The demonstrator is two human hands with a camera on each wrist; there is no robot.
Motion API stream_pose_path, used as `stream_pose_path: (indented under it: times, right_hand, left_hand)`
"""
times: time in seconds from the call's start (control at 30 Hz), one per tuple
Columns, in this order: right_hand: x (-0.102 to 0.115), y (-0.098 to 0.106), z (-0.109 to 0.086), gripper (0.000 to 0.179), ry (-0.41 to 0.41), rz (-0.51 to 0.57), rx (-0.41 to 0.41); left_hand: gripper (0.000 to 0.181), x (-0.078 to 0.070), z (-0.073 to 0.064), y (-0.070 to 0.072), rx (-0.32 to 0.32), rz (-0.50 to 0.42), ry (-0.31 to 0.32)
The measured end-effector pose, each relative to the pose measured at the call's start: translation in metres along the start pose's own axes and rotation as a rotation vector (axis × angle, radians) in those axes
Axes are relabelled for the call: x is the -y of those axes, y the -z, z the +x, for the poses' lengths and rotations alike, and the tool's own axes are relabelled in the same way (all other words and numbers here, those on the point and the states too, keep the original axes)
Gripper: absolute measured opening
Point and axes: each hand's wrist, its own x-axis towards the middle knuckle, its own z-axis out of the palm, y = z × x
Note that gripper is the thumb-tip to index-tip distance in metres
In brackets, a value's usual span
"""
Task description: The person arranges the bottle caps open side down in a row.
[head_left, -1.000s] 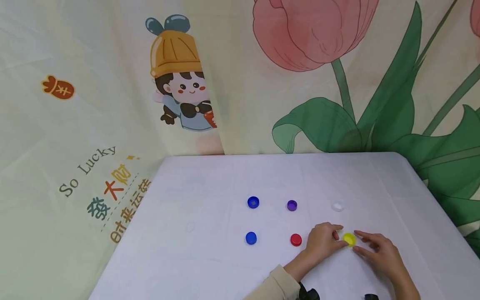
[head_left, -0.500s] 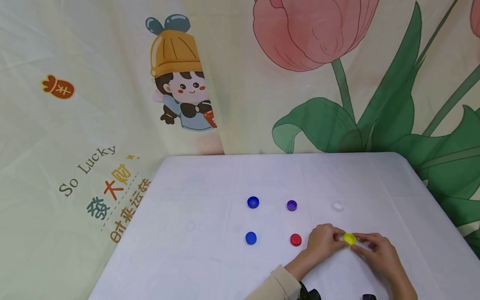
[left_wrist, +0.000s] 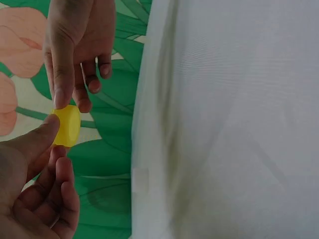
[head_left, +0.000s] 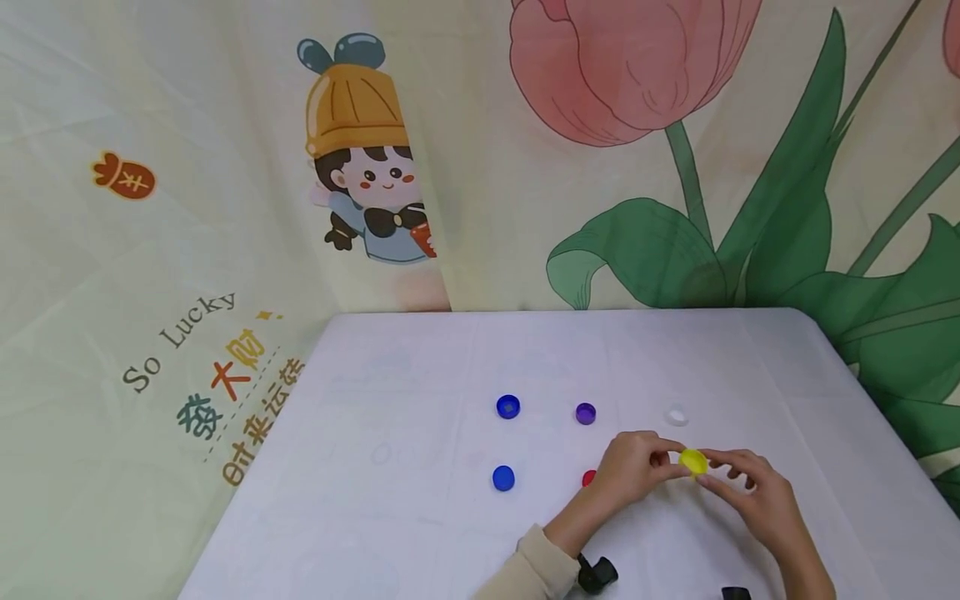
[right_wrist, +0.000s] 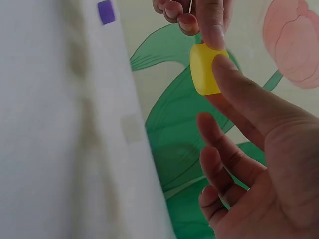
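A yellow bottle cap (head_left: 693,462) is held up over the white table between both hands. My left hand (head_left: 632,467) pinches its left side between thumb and fingertips, while my right hand (head_left: 761,500) pinches the right side the same way. In the left wrist view the yellow cap (left_wrist: 72,127) sits between the two thumbs, the right hand (left_wrist: 79,45) coming from above. The right wrist view shows the cap's (right_wrist: 202,69) smooth side, and the lower fingers of my right hand (right_wrist: 279,154) are loosely curled beneath it.
On the table (head_left: 405,517) lie a dark blue cap (head_left: 507,407), a purple cap (head_left: 586,413), a pale clear cap (head_left: 677,415) and a blue cap (head_left: 503,478). A red cap (head_left: 588,477) is partly covered by the left wrist. A printed cloth (head_left: 487,167) hangs behind.
The fingers of both hands have closed on the yellow cap, and both hands have raised it off the table, slightly leftward. The left wrist now overlaps the red cap.
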Motion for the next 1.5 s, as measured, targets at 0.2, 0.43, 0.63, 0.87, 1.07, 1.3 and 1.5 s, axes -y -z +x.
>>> stream_pose_path:
  times: [0.2,0.43,0.63,0.87,1.07,1.3,1.5]
  right_hand:
    - [0.027,0.003,0.005,0.033,0.032,0.058,-0.029]
    - [0.055,0.005,0.003,0.034,0.13,0.151,-0.062]
    - [0.072,0.006,0.001,0.035,0.208,0.185,-0.058]
    - [0.08,0.002,0.001,0.035,0.222,0.181,-0.038]
    - [0.081,-0.001,0.001,0.036,0.215,0.153,-0.043]
    - [0.083,-0.002,0.001,0.039,0.228,0.159,-0.078]
    - [0.085,-0.001,0.001,0.039,0.233,0.171,-0.097]
  left_hand:
    - [0.026,-0.006,-0.003,0.034,-0.043,-0.096,-0.011]
    - [0.027,-0.009,-0.018,0.059,-0.093,-0.218,0.004]
    - [0.025,-0.007,-0.03,0.07,-0.16,-0.297,-0.012]
    - [0.025,-0.004,-0.037,0.076,-0.18,-0.374,-0.005]
    - [0.027,0.0,-0.04,0.077,-0.182,-0.422,0.016]
    - [0.023,0.0,-0.043,0.077,-0.114,-0.645,0.296]
    - [0.018,-0.003,-0.043,0.078,-0.053,-0.791,0.464]
